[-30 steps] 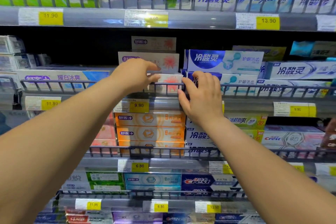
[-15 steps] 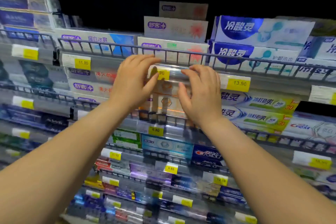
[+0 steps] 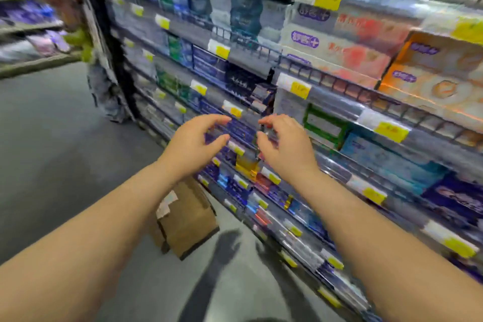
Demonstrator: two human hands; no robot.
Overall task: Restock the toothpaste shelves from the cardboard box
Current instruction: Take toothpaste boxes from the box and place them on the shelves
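Cardboard box (image 3: 187,219) | on floor below left hand (image 3: 192,145) | right hand (image 3: 283,148) | both grips spread, empty

Box (image 3: 187,219), lower centre: brown cardboard, matt, with a torn white paper label on top
Floor (image 3: 52,144), left: grey, smooth, faint sheen
Rails (image 3: 345,86), right half: dark metal wire, thin bars
Shelf edges (image 3: 245,60): grey strip, glossy, catching light
Price tags (image 3: 386,129): white and yellow paper behind clear glossy plastic
Cartons (image 3: 339,47), upper right: printed card, glossy, pink and white; orange ones at far right edge shine strongly
Hands (image 3: 193,144), centre: bare skin, matt
Frame blurred; finer texture cannot be told
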